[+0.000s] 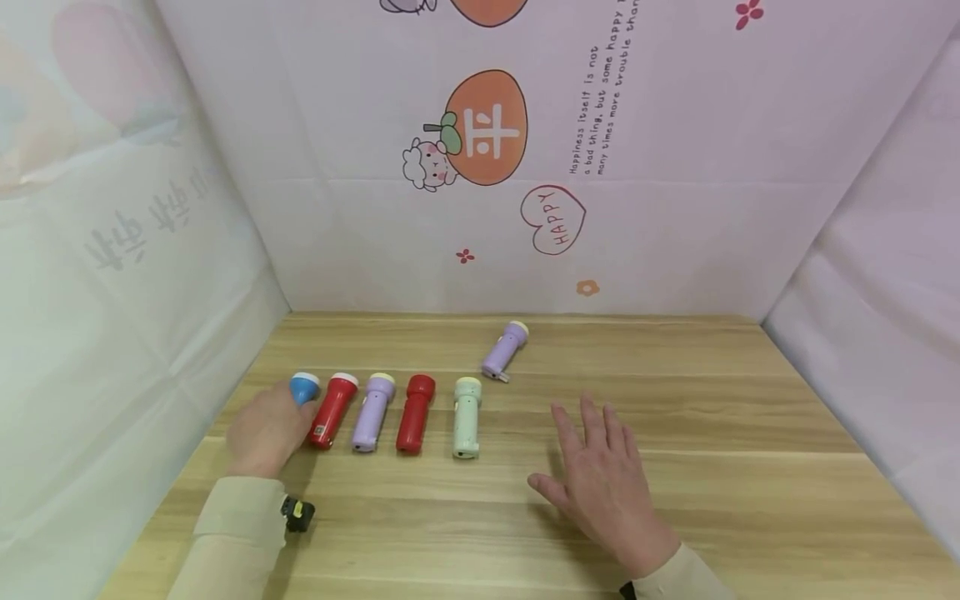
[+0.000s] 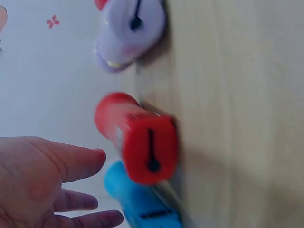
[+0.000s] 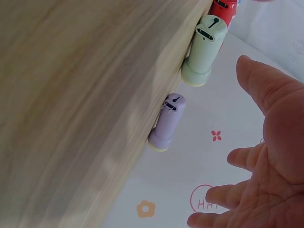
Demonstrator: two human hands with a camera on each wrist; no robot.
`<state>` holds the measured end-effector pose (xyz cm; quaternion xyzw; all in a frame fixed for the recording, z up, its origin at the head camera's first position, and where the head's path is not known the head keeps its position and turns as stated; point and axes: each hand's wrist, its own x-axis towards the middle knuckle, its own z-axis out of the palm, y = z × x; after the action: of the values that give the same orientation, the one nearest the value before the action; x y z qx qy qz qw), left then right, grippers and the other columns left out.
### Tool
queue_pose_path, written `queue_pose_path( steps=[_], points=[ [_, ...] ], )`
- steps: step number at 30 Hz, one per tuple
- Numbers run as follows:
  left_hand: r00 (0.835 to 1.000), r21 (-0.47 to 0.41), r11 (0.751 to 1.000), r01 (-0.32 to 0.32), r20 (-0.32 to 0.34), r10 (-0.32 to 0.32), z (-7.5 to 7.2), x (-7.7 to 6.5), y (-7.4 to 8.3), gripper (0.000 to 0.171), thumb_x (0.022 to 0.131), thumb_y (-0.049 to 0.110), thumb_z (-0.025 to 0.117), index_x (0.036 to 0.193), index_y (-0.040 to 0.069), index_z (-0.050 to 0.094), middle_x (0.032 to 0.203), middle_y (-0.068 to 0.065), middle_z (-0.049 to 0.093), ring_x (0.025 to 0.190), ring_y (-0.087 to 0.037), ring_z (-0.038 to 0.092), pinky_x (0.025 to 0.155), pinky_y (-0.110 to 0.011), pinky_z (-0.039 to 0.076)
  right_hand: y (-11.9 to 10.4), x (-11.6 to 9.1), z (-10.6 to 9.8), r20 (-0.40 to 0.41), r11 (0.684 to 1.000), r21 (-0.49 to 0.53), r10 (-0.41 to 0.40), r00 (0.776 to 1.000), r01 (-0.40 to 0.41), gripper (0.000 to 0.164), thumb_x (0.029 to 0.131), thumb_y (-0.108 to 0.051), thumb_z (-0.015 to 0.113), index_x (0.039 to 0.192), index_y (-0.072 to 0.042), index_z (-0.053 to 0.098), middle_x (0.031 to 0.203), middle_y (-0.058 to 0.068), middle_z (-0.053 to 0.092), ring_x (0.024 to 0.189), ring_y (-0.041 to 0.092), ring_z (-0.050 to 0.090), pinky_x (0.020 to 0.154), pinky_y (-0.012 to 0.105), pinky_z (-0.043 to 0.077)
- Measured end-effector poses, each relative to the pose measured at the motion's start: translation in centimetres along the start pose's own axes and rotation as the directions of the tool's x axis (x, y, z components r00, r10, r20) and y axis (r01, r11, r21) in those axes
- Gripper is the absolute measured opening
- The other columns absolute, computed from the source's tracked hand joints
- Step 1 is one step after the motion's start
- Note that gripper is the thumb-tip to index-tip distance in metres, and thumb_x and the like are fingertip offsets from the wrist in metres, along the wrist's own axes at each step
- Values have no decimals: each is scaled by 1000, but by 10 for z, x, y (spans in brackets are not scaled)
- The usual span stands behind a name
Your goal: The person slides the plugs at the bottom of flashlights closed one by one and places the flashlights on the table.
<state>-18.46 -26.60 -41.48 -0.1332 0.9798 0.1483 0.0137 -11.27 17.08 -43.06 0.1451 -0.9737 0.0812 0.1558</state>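
My left hand (image 1: 264, 429) is over the blue flashlight (image 1: 303, 387) at the left end of a row, hiding its body in the head view. In the left wrist view, that hand's fingers are extended, with fingertips (image 2: 111, 218) right beside the blue flashlight. A red flashlight (image 1: 334, 410) with a white rim lies just right of this hand. My right hand (image 1: 603, 483) is spread palm down above the table, holding nothing. Nearest to it are a pale green flashlight (image 1: 467, 418) and a purple flashlight (image 1: 506, 350) lying angled farther back.
Between the white-rimmed red flashlight and the green one lie another purple flashlight (image 1: 373, 412) and a darker red flashlight (image 1: 416, 414). Printed white cloth (image 1: 360, 225) hangs behind the wooden table (image 1: 720, 400) and along both sides.
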Motion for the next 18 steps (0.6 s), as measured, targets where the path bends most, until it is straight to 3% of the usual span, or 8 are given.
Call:
queue_pose_path(
  steps=[5, 8, 12, 16, 18],
  points=[
    [996, 53, 996, -69, -53, 72, -5, -1, 24, 51, 100, 39, 59, 126, -5, 57, 100, -25, 66, 83, -40, 64, 60, -49, 51, 1, -1, 0, -5, 1000, -3, 3, 1000, -3, 96, 84, -62, 78, 156, -7, 45, 157, 36, 38, 141, 61, 40, 108, 74, 39],
    [983, 85, 988, -131, -115, 141, -4, -2, 42, 56, 100, 37, 60, 136, -4, 55, 112, -30, 68, 95, -49, 67, 68, -58, 55, 1, -2, 0, -10, 1000, -6, 3, 1000, -3, 96, 84, -62, 78, 156, -7, 46, 157, 36, 38, 140, 61, 40, 108, 74, 39],
    [958, 98, 970, -223, -163, 237, -1, -2, 67, 57, 100, 36, 62, 142, -3, 54, 120, -31, 68, 105, -52, 66, 78, -63, 55, 2, -3, 0, -13, 1000, -11, 0, 1000, 0, 96, 84, -62, 78, 156, -7, 46, 157, 37, 39, 140, 61, 41, 108, 74, 40],
    [927, 113, 943, -314, -177, 330, 3, -3, 91, 60, 100, 34, 66, 146, -3, 52, 120, -29, 69, 102, -48, 68, 76, -61, 58, 3, -3, 0, -11, 1000, -9, 0, 1000, 0, 97, 84, -62, 79, 156, -7, 44, 157, 36, 38, 140, 61, 40, 107, 74, 39],
    [905, 129, 925, -357, -198, 377, 7, -3, 103, 59, 99, 31, 68, 144, -3, 53, 115, -26, 71, 97, -45, 69, 73, -57, 60, 3, -4, 0, -10, 1000, -5, 4, 1000, -4, 97, 84, -61, 79, 157, -8, 44, 157, 36, 38, 140, 61, 40, 107, 75, 39]
  ],
)
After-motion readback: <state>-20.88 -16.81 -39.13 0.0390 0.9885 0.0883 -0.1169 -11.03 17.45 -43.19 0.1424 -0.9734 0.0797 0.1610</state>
